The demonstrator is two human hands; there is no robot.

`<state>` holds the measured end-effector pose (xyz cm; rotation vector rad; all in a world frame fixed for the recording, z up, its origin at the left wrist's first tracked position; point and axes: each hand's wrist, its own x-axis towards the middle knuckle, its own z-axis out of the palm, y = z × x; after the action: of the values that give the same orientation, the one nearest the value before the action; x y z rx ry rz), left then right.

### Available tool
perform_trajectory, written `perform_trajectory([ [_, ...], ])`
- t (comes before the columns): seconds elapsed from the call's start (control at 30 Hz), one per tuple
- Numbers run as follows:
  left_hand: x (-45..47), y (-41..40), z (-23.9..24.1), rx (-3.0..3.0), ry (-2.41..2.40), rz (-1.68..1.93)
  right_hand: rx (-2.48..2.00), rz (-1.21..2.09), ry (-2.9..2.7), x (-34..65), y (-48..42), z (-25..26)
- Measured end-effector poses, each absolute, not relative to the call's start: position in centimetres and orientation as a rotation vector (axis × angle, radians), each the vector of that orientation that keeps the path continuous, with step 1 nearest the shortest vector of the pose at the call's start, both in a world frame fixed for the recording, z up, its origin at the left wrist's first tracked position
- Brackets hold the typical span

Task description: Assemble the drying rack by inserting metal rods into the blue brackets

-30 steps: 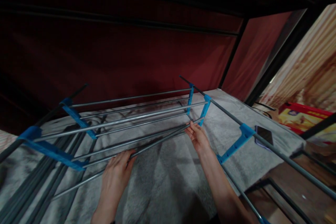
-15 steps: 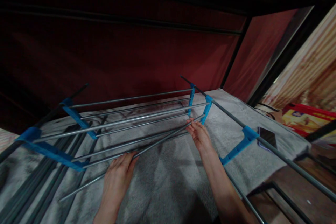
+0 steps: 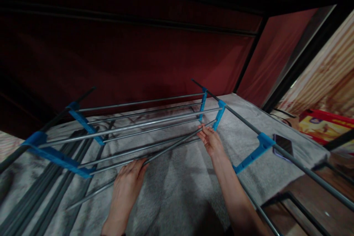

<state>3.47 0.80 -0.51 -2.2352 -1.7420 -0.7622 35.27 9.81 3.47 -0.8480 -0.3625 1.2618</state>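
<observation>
From the camera on my head, I see both my hands on one loose grey rod [image 3: 168, 150], which slants from the near left up towards the far right, above a grey blanket [image 3: 171, 206]. My left hand [image 3: 128, 177] is curled over the rod around its middle, and the near-left end sticks out past it. My right hand [image 3: 210, 141] pinches the rod narrowly between thumb and fingers close to its far-right end. That end reaches the lower part of a blue bracket [image 3: 219, 115]; I cannot tell whether it is seated there. Just beyond my hands, metal crossbars [image 3: 149, 121] run from left to right, with a large blue bracket [image 3: 59, 156] at the near left, a smaller blue one [image 3: 86, 123] behind it, and another blue one [image 3: 203, 105] at the far right. The right-hand brackets hang on a long dark tube [image 3: 243, 118], which carries one more blue bracket [image 3: 254, 152] nearer to me. More rods [image 3: 41, 195] lie side by side at the near left. On the right, a phone [image 3: 283, 145] rests on the blanket by the tube, with a red and yellow package [image 3: 323, 127] farther right. A dark red panel [image 3: 155, 66] stands behind everything.
</observation>
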Motion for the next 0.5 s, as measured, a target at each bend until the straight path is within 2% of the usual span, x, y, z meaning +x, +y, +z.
perform_trajectory([
  [0.5,3.36,0.96,-1.11,-2.238,-1.735,-0.757,-0.838,1.298,-0.427,35.95,10.19,3.13],
])
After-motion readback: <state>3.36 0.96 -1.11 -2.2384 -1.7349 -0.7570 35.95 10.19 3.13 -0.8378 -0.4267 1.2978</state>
